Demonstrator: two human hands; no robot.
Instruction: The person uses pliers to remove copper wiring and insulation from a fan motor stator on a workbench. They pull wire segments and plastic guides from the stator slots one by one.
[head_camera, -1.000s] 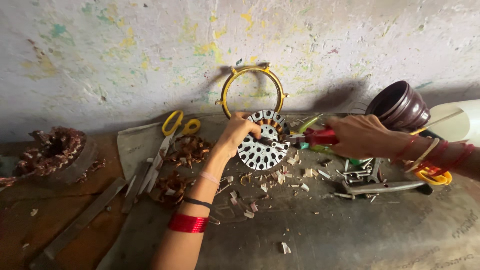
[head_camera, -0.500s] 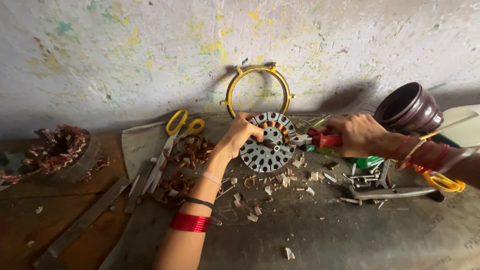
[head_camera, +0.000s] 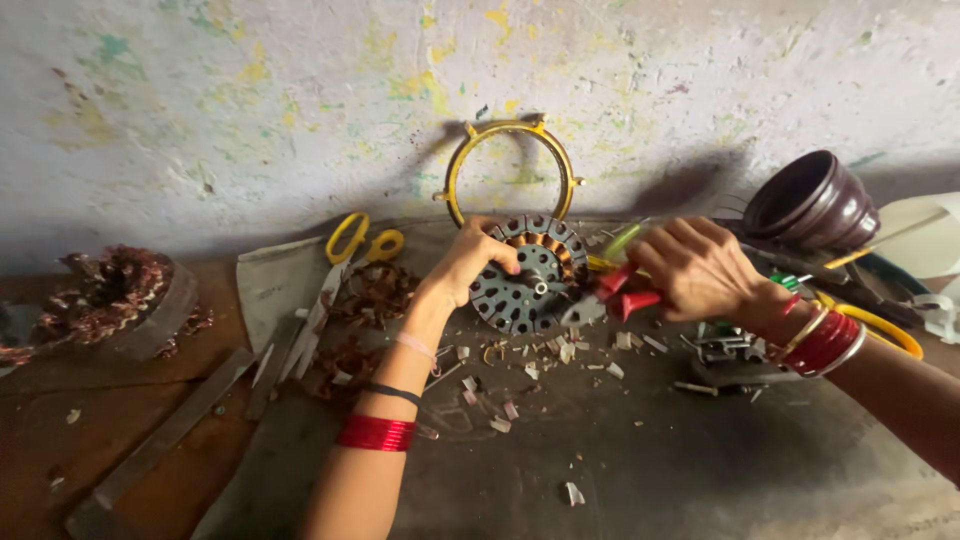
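Observation:
A round slotted metal motor core (head_camera: 525, 282) with copper winding showing near its top stands tilted on the work surface. My left hand (head_camera: 468, 262) grips its left rim. My right hand (head_camera: 700, 268) holds red-handled pliers (head_camera: 612, 296), whose jaws touch the core's right edge. Red bangles circle both wrists.
A yellow metal ring (head_camera: 509, 170) leans on the wall behind the core. Yellow-handled scissors (head_camera: 345, 262) and flat metal strips (head_camera: 170, 432) lie left. Copper wire tangles (head_camera: 105, 292) sit far left. A dark bowl (head_camera: 810, 205) and small tools lie right. Scraps litter the surface.
The core has been turned so its copper winding shows. My right hand with the pliers has moved in against the core's right edge.

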